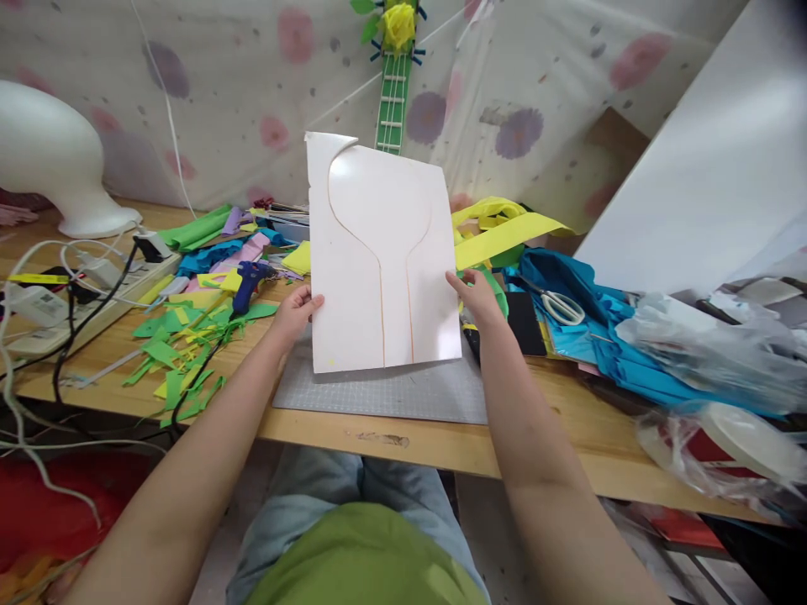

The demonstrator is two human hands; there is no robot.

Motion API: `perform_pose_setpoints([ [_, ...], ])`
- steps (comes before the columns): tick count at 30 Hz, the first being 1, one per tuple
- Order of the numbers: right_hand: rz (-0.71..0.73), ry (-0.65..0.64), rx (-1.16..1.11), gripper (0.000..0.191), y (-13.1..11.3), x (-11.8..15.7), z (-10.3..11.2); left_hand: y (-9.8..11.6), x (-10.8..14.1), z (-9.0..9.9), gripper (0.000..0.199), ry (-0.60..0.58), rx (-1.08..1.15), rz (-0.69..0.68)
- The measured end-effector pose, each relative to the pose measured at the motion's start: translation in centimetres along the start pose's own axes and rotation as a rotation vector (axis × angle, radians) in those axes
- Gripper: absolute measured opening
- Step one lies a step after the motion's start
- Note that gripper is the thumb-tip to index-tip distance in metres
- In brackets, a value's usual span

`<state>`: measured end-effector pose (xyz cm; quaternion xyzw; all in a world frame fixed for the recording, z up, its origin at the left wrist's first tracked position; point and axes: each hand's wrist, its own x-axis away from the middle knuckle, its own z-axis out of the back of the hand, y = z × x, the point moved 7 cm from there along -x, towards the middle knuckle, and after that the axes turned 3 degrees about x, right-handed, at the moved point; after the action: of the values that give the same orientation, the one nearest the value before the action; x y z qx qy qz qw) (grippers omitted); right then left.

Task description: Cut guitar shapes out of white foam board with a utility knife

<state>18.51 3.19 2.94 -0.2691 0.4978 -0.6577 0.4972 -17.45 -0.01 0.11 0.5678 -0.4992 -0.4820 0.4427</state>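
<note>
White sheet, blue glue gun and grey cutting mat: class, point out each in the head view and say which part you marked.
White sheet (pixel 394 260): head view, between its two curved lines.
Blue glue gun (pixel 248 284): head view, its body.
Grey cutting mat (pixel 387 395): head view, its bare near strip.

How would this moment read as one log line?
left hand: holds board, left edge | right hand: holds board, right edge | board: white, curved lines | mat: on table | scissors: right of board

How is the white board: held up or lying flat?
Held up: left hand and right hand clasp the white board at opposite sides, its face toward the camera.
</note>
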Motion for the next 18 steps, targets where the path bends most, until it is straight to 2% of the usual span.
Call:
perform_pose_setpoints([
  [2, -0.044, 0.065, 0.039, 0.056, -0.5, -0.4, 0.0, 0.3, 0.1, -0.2, 0.037, -0.033, -0.016, 0.036],
  [4, -0.094, 0.055, -0.052, 0.048, -0.5, -0.6, -0.3, 0.2, 0.4, -0.1, 0.04, -0.028, -0.015, 0.091],
  [7, -0.122, -0.1, -0.237, 0.032, -0.3, -0.3, -1.5, -0.4, 0.6, -0.2, 0.046, 0.005, 0.047, 0.172],
  [10, -0.093, -0.192, -0.248, 0.034, -0.7, 0.6, -2.0, -1.1, 0.5, -0.3, 0.052, 0.075, 0.061, 0.204],
  [13, -0.027, -0.161, -0.18, 0.042, -1.5, 1.1, -1.9, -1.6, 0.4, -0.2, 0.049, 0.166, 0.028, 0.216],
  [18, 0.021, -0.067, -0.169, 0.039, -1.9, 0.5, -1.5, -1.3, 0.3, -0.2, 0.044, 0.262, -0.029, 0.176],
])
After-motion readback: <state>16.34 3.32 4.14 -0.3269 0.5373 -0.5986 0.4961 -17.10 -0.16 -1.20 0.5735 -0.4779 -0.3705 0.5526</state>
